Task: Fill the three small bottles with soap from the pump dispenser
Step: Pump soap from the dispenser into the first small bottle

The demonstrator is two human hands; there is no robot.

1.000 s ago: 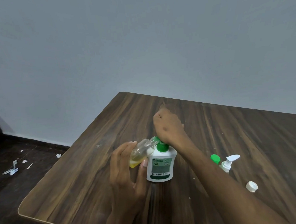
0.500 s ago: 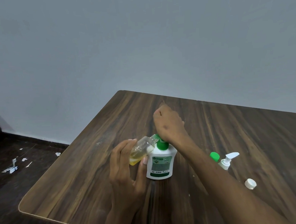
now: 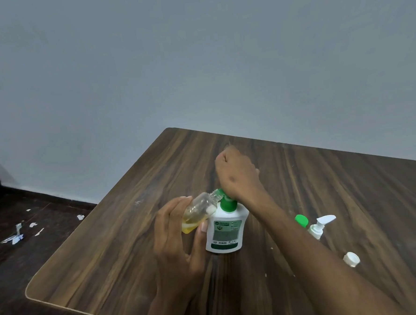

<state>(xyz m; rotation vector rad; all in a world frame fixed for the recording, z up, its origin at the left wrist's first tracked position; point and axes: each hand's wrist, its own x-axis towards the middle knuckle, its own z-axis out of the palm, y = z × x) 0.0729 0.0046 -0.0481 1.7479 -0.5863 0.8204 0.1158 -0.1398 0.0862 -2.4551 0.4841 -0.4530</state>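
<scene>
A white pump dispenser (image 3: 225, 231) with a green collar stands on the wooden table (image 3: 115, 248). My right hand (image 3: 237, 177) is balled into a fist and its heel presses down on the green pump head. My left hand (image 3: 175, 234) grips a small clear bottle (image 3: 198, 212), tilted with its open mouth against the pump's nozzle. Yellow soap pools in the bottle's lower end. To the right, partly behind my right forearm, are a small bottle with a green cap (image 3: 301, 220) and a small bottle with a white pump top (image 3: 319, 226).
A loose white cap (image 3: 351, 259) lies on the table at the right. The table's rounded front-left corner and left edge are close to my left hand. Paper scraps (image 3: 17, 236) litter the dark floor on the left. A grey wall stands behind the table.
</scene>
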